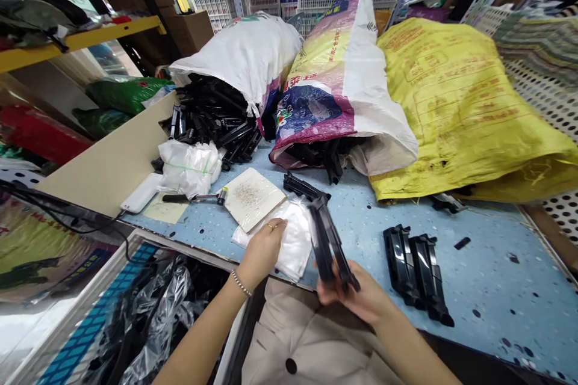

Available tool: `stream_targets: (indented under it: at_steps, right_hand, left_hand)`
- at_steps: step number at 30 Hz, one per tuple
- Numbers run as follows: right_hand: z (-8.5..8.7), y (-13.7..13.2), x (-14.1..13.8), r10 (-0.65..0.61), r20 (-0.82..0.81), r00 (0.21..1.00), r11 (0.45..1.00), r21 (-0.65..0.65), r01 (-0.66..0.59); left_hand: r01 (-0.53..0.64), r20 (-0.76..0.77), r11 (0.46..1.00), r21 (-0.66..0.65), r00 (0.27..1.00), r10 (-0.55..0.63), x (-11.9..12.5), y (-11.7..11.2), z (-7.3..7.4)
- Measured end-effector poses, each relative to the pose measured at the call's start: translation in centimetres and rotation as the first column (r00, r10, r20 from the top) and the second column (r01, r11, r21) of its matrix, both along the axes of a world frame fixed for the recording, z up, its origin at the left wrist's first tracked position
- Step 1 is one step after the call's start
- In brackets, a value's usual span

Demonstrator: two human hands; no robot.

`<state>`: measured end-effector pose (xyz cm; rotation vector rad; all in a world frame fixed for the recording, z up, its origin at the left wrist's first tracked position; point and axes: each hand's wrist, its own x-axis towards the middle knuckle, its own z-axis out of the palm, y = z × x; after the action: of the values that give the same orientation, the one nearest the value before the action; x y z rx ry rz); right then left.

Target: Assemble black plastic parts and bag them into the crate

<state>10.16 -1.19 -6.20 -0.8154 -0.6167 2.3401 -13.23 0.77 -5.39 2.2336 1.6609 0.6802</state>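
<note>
Holding: right hand [356,296] closed around a black plastic moulding [327,246], which stands tilted up from the fingers at 6 o'clock.
Left hand: [264,252] on a white plastic packet [293,249] at 7 o'clock, fingers curled; cannot tell whether gripping or only pressing.
Handling: moulding looks light and stiff, its glossy faces probably slippery; best taken by the long edges. Packet looks soft and crumpling.
Bench: blue speckled bench [478,295] carries a pair of black mouldings [427,274] at 3 o'clock.
Nearby: speckled tile [250,198] and small hammer [194,197] at 10 o'clock; white sack [239,54] spills a pile of black mouldings [212,120] at 11 o'clock.
</note>
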Motion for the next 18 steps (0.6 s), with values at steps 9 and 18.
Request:
stream_targets:
  at_steps: [9, 18]
  right_hand:
    - [-3.8, -2.0, -1.2, 0.118, -0.234, 0.965, 0.938, -0.294, -0.186]
    - [2.4, -0.7, -2.9, 0.033, 0.512, 0.858, 0.789, 0.514, -0.337]
  left_hand:
    - [0.199, 0.199, 0.974, -0.108, 0.964, -0.175, 1.0, -2.3, 2.1]
    - [0.127, 0.333, 0.967, -0.221, 0.942, -0.048, 1.4, -8.6, 6.2]
